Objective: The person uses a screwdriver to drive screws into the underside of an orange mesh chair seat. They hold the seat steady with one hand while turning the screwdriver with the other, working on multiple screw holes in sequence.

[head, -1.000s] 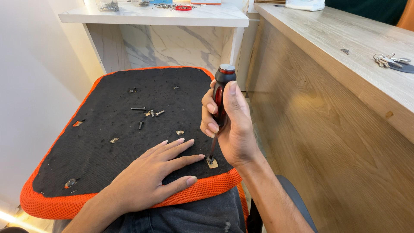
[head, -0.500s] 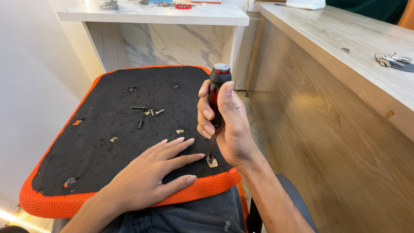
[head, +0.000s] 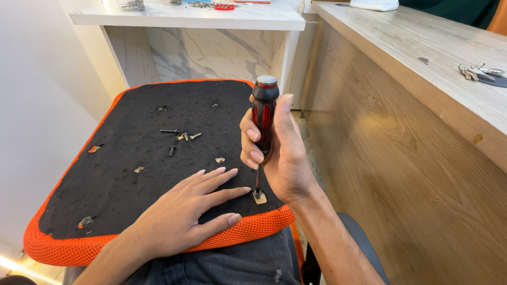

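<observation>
A black fabric panel with an orange mesh rim (head: 58, 248) lies across my lap, underside up. My right hand (head: 282, 153) grips a black-and-red screwdriver (head: 263, 113) held upright, its tip set in a small metal fitting (head: 259, 197) near the panel's front right corner. My left hand (head: 185, 211) lies flat on the black fabric, fingers spread, just left of the fitting. Several loose screws (head: 182, 136) lie on the fabric at the panel's middle.
A wooden counter (head: 401, 47) rises at my right, with a bunch of keys (head: 478, 71) on top. Beyond the panel stands a white marble shelf (head: 211, 18) with small parts on it. A white wall (head: 37, 105) is at the left.
My right hand has turned a little on the screwdriver handle, the fingers regripping. The left hand stays flat in the same spot.
</observation>
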